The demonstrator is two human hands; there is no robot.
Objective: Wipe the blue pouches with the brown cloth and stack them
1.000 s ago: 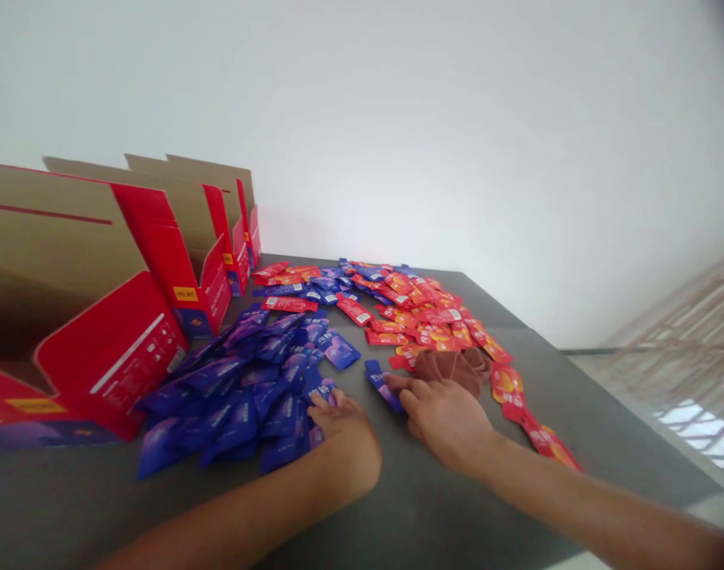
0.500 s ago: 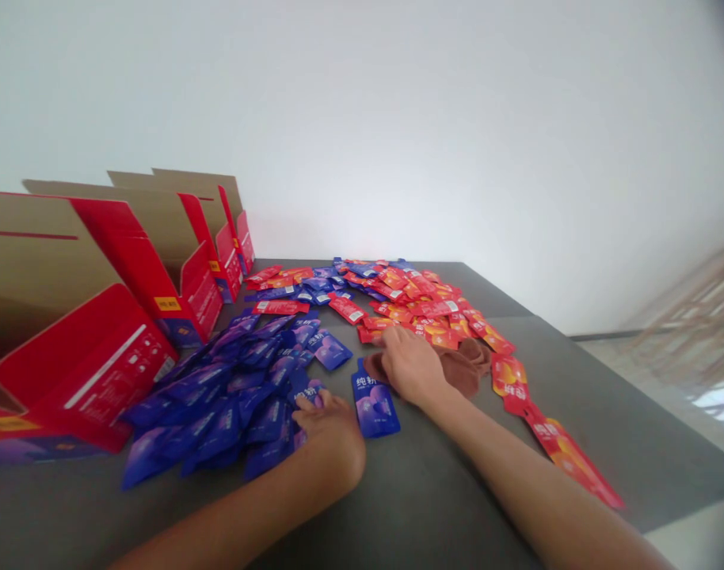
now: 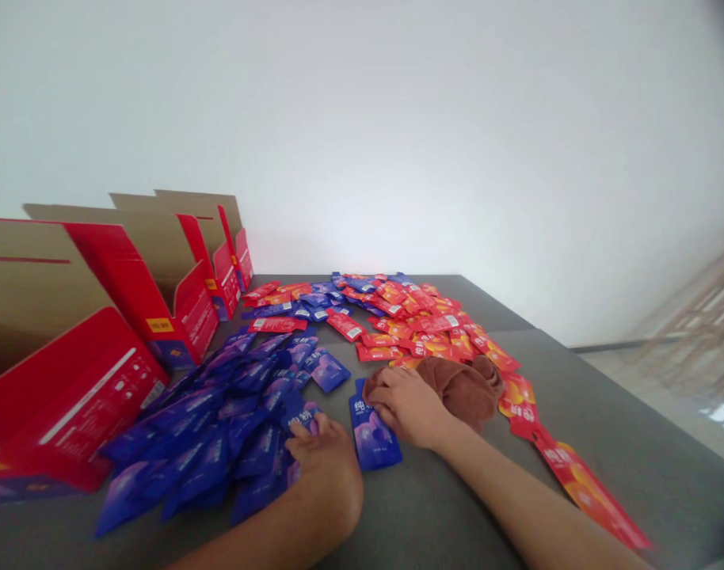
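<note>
The flat blue-purple pouch [image 3: 375, 443] lies beneath the right hand [image 3: 413, 405], which grips a brown cloth [image 3: 466, 389]; the left hand [image 3: 327, 467] touches a blue pouch heap [image 3: 213, 431], grip unclear. Far off, red-orange and blue pouches [image 3: 391, 293] lie mixed; red cardboard boxes [image 3: 100, 396], left, stand open.

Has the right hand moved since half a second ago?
Yes. Against the red packets at the pile's near edge, the right hand has drawn back toward the person, its fingers now on the near end of the brown cloth.
</note>
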